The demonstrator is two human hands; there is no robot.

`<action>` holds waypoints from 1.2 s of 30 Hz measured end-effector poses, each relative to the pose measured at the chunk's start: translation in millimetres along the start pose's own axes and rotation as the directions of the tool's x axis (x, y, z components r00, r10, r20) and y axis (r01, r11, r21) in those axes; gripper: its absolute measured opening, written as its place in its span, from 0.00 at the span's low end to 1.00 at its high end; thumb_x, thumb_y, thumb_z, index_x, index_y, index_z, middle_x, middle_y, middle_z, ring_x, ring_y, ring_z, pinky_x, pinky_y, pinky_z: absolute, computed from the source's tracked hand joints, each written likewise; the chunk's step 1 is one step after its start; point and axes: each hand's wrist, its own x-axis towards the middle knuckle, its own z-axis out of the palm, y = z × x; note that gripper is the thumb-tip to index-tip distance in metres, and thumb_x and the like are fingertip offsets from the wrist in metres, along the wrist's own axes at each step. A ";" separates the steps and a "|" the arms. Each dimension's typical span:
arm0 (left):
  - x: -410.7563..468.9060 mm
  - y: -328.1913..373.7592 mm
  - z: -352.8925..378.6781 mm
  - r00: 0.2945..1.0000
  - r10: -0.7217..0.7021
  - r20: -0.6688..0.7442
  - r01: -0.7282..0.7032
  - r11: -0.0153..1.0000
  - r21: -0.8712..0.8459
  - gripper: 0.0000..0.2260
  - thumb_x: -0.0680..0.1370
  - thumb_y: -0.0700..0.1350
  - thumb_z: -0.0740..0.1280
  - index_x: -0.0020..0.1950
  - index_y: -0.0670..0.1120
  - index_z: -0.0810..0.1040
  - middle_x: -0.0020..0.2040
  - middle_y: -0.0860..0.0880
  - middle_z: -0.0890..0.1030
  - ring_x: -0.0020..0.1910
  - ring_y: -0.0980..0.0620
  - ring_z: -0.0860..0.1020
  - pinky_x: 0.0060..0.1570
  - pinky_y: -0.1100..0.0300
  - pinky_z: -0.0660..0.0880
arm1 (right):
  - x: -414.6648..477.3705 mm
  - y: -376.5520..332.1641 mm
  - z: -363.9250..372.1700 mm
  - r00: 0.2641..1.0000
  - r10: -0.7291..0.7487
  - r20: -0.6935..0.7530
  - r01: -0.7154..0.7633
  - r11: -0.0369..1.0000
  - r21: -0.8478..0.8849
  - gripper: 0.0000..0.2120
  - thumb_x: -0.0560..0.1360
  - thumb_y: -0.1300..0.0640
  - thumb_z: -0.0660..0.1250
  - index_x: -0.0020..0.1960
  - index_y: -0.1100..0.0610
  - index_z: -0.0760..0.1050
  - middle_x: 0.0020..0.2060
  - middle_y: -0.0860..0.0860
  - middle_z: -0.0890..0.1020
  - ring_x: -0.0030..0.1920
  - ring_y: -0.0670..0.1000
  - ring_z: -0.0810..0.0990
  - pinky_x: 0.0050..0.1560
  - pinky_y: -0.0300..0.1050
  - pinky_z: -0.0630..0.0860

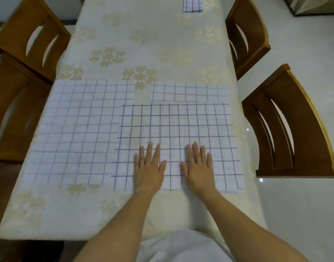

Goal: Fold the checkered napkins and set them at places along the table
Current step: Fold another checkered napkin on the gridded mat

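1. Nearest to me, the cream, flower-patterned counter (68, 214) showed a bare strip along its near edge.
2. The left hand (150, 173) lay palm down on the near part of the front napkin (177, 125). Its fingers were straight and slightly spread, pressing the cloth flat and gripping nothing.
3. The right hand (198, 173) rested just beside it on the same napkin, also flat and open, with the fingers pointing away from the person and nothing held.
4. The front napkin was spread fully open over the right half of the counter, white with dark grid lines. Its left edge lay over the cloths next to it.
5. To the left, the overlapping napkins (77, 118) lay unfolded and reached almost to the counter's left edge.
6. Beyond the front napkin, the rear napkin (188, 91) showed as a strip, its near edge tucked under the front one.
7. Far up the counter, well apart from the rest, sat a folded napkin (192, 4), cut off by the top of the view.
8. Wooden chairs (294, 120) stood along both sides.
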 end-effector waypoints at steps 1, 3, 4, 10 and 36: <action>-1.4 -5.5 5.0 1.000 -0.007 0.012 0.007 1.000 0.021 0.29 0.81 0.64 0.34 0.80 0.57 0.30 0.81 0.52 0.32 0.80 0.47 0.31 0.79 0.43 0.39 | -4.9 6.4 1.8 1.000 0.002 0.012 -0.002 1.000 -0.017 0.31 0.84 0.38 0.41 0.82 0.49 0.36 0.81 0.50 0.36 0.80 0.53 0.32 0.80 0.57 0.38; -0.3 -15.2 6.5 0.999 0.024 0.021 -0.025 0.999 0.037 0.30 0.81 0.65 0.33 0.80 0.58 0.29 0.81 0.53 0.30 0.80 0.48 0.30 0.79 0.43 0.37 | -8.2 32.3 -2.9 1.000 0.023 0.007 -0.023 0.999 -0.038 0.32 0.83 0.36 0.39 0.82 0.48 0.35 0.81 0.50 0.35 0.80 0.54 0.31 0.80 0.56 0.37; 0.4 -18.1 5.5 0.999 0.050 0.023 -0.050 0.998 0.033 0.29 0.81 0.66 0.33 0.79 0.58 0.29 0.81 0.54 0.30 0.79 0.48 0.30 0.79 0.44 0.36 | -8.3 46.1 -9.0 0.998 0.070 -0.007 -0.070 0.997 -0.022 0.32 0.83 0.36 0.39 0.82 0.49 0.35 0.80 0.51 0.34 0.80 0.55 0.32 0.80 0.56 0.36; 3.5 -7.6 1.5 0.995 0.095 -0.020 -0.094 0.994 0.054 0.30 0.82 0.64 0.36 0.81 0.55 0.33 0.82 0.51 0.33 0.80 0.47 0.32 0.80 0.44 0.39 | 18.6 96.1 -60.3 0.861 0.479 -0.173 -0.435 0.868 0.238 0.33 0.79 0.37 0.61 0.74 0.58 0.63 0.72 0.59 0.68 0.70 0.61 0.69 0.70 0.58 0.70; 71.2 22.0 -2.1 0.980 0.194 -0.040 -0.192 0.981 0.033 0.29 0.82 0.64 0.33 0.81 0.57 0.33 0.81 0.52 0.32 0.81 0.47 0.34 0.79 0.44 0.39 | 30.1 108.0 -119.8 0.862 0.414 -0.292 -0.323 0.893 0.314 0.13 0.82 0.47 0.64 0.51 0.56 0.80 0.41 0.49 0.82 0.38 0.46 0.79 0.38 0.40 0.75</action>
